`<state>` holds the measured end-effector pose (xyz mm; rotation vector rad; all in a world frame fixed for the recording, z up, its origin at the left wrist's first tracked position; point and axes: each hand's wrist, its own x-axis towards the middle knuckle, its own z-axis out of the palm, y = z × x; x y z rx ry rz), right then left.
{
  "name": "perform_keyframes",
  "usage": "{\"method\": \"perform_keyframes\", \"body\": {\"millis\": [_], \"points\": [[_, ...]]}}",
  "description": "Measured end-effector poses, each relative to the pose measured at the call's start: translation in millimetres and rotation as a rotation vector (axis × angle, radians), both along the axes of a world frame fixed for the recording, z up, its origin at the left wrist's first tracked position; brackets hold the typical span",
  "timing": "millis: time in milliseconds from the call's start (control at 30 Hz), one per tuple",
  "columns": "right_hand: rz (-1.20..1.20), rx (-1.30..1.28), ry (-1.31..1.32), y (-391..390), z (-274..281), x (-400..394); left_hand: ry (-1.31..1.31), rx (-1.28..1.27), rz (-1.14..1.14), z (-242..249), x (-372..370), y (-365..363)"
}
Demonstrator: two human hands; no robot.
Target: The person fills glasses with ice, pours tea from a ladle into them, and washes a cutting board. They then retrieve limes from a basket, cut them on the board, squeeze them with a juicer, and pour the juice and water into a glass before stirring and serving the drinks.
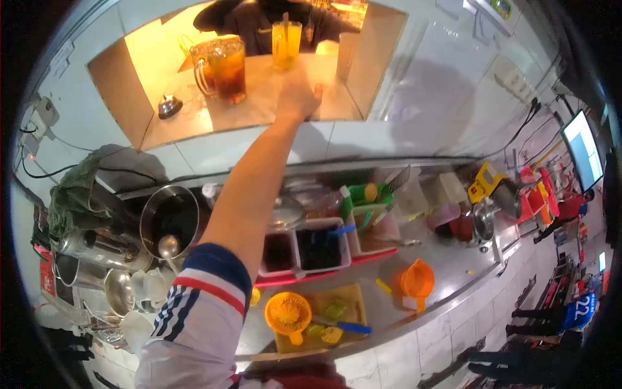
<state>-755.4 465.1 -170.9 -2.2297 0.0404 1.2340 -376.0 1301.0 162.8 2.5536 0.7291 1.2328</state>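
Observation:
My left hand (298,98) reaches through a serving window, over its ledge (256,107). Its thumb stands out to the right, while the fingers are smeared by motion. Just beyond the fingers is a glass mug of orange drink (287,47) with a straw or stirrer in it. To the left of the hand stands a glass pitcher of dark iced drink (228,71), its handle facing left. A small metal call bell (170,107) sits farther left on the ledge. My right hand is out of view.
A person (259,26) is behind the window. Below, the steel counter holds a deep pot (170,220), topping bins (322,249), an orange juicer (288,312), a cutting board (356,298) with a blue-handled knife (353,328), and an orange strainer (416,280). Others are at the right.

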Motion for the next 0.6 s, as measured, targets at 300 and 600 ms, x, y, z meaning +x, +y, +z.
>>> {"method": "perform_keyframes", "body": {"millis": [300,600], "points": [[0.042,-0.154,0.018,-31.6,-51.8,2.0,0.021,0.218,0.073,0.1,13.5,1.6],[0.265,-0.273,-0.016,-161.2,-55.7,140.5,0.309,0.154,-0.897,40.0,-88.4,-240.1]]}}
